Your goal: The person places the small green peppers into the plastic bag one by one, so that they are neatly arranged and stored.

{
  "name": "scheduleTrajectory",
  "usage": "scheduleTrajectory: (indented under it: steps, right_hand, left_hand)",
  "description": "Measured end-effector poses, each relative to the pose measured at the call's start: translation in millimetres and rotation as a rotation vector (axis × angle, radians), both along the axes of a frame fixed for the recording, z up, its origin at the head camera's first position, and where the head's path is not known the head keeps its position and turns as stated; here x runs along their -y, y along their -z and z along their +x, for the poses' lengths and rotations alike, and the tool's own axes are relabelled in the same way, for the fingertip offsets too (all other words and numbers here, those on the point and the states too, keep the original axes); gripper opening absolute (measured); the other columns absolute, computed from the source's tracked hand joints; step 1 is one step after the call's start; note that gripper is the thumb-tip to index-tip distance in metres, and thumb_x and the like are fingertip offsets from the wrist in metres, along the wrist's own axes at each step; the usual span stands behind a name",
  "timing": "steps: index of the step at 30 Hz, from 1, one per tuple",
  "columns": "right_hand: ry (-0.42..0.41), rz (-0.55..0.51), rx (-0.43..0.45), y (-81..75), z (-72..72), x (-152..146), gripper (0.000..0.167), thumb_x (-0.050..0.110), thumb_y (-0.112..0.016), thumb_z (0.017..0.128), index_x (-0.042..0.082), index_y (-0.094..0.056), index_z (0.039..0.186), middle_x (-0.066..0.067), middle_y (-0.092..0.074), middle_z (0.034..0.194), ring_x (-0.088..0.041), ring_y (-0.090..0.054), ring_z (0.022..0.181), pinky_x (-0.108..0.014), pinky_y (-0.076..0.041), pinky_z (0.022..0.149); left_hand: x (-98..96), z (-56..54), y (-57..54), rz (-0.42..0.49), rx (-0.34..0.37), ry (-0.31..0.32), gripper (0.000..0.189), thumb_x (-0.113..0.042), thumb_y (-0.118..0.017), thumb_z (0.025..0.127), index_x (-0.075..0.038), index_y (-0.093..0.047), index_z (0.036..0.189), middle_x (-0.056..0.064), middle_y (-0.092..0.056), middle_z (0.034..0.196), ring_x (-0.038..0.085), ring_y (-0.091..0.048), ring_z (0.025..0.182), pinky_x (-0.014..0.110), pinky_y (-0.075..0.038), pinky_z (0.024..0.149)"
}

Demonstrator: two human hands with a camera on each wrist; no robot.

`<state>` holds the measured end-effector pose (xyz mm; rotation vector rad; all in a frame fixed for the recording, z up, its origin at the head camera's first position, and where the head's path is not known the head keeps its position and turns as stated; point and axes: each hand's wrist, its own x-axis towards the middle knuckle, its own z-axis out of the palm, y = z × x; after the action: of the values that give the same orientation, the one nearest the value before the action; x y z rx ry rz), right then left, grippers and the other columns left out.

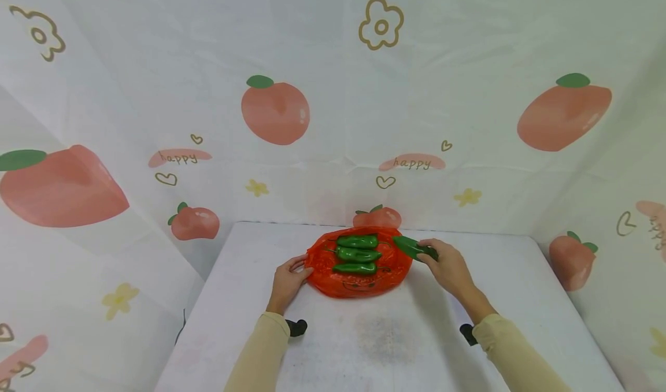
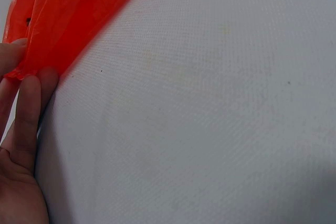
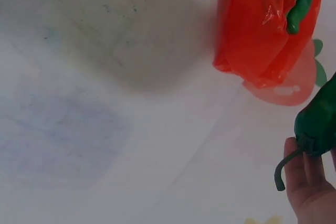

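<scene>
A red plastic bag (image 1: 338, 288) lies spread on the table with several green peppers (image 1: 358, 255) side by side on it. My left hand (image 1: 289, 276) pinches the bag's left edge between thumb and fingers; the left wrist view shows the red film (image 2: 79, 30) gathered at the fingertips. Above the bag's right edge, my right hand (image 1: 444, 265) holds another green pepper (image 1: 408, 246) by its stem end, the tip pointing left over the bag. In the right wrist view, this pepper's curved stem (image 3: 281, 174) hangs beside the fingers.
The white table (image 1: 374, 346) meets a fruit-printed cloth backdrop (image 1: 333, 189) just behind the bag, and the same cloth hangs at both sides. A dark stain marks the tabletop in front of the bag. Dark wrist-camera pieces (image 1: 296, 328) stick out near the sleeves.
</scene>
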<state>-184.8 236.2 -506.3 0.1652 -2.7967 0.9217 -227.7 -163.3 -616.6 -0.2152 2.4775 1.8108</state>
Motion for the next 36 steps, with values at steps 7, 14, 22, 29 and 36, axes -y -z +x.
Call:
scheduleTrajectory:
  steps: [7,14,22,29,36]
  right_hand:
    - [-0.078,0.007,-0.097,2.2,-7.4,10.5,0.028,0.011,-0.076,0.090,0.006,-0.074,0.117,-0.016,-0.075,0.119,-0.034,-0.067,0.096,-0.054,-0.057,0.087]
    - [-0.129,0.008,-0.102,4.7,-15.8,22.0,0.023,0.010,-0.078,0.087,0.009,-0.077,0.110,-0.014,-0.076,0.118,-0.028,-0.064,0.091,-0.042,-0.052,0.079]
    - [-0.139,0.039,-0.022,4.0,-23.3,34.6,0.021,0.013,-0.077,0.089,0.010,-0.075,0.110,-0.011,-0.076,0.111,-0.024,-0.060,0.088,-0.037,-0.051,0.077]
    - [-0.138,0.045,0.018,2.1,-32.2,45.5,0.023,0.016,-0.077,0.090,0.008,-0.073,0.111,-0.009,-0.076,0.106,-0.023,-0.062,0.087,-0.040,-0.055,0.080]
    - [-0.140,0.035,0.058,0.4,-39.5,57.1,0.029,0.016,-0.076,0.092,0.006,-0.070,0.118,-0.012,-0.073,0.115,-0.027,-0.067,0.101,-0.048,-0.058,0.093]
  left_hand:
    - [0.6,1.2,0.1,-0.009,0.002,-0.001,0.045,-0.028,-0.077,0.092,-0.017,-0.066,0.135,0.013,-0.067,0.137,0.012,-0.071,0.087,0.028,-0.063,0.085]
    - [0.9,0.6,0.4,0.010,-0.004,0.000,0.044,-0.025,-0.077,0.092,-0.016,-0.067,0.133,0.014,-0.068,0.136,0.011,-0.071,0.084,0.025,-0.063,0.081]
    - [1.7,-2.0,0.6,0.020,0.006,0.000,0.043,-0.026,-0.078,0.091,-0.018,-0.068,0.133,0.012,-0.069,0.135,0.013,-0.070,0.080,0.024,-0.062,0.080]
    - [2.6,-4.2,0.7,0.005,0.000,0.004,0.043,-0.027,-0.077,0.092,-0.018,-0.068,0.133,0.012,-0.068,0.136,0.015,-0.073,0.097,0.030,-0.062,0.089]
    - [1.7,-2.8,0.4,-0.005,0.008,0.007,0.044,-0.029,-0.077,0.092,-0.019,-0.067,0.134,0.012,-0.067,0.137,0.014,-0.072,0.090,0.030,-0.063,0.088]
